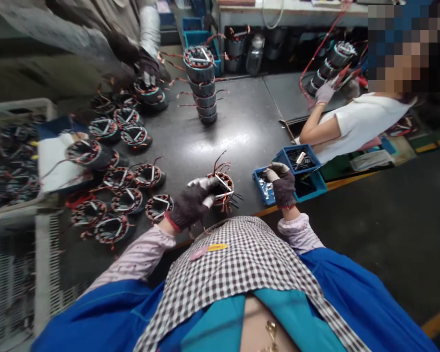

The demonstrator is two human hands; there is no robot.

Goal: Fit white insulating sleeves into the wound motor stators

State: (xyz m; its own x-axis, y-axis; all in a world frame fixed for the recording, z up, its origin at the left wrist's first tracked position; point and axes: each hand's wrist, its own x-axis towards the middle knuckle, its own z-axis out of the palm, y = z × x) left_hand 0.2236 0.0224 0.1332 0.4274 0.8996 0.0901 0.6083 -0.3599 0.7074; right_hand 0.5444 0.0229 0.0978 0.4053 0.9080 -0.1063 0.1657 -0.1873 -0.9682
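My left hand [193,199], in a dark glove with pale fingertips, grips the near left side of a wound motor stator [225,188] standing on the table. Copper-coloured leads rise from the stator's far rim, dark sleeved leads stick out at its right, and white strips cross its top. My right hand [281,183], gloved alike, is above a small blue bin [267,199] of small white and silvery pieces. Its fingers are curled together; whatever they may hold is too small to make out.
Several similar stators [128,200] stand to the left, and a stack of stators [205,90] farther back. A blue bin [304,164] holds black tubes. White crates [44,205] line the left. Two co-workers handle stators, one at the back left [146,68], one at the right [326,93].
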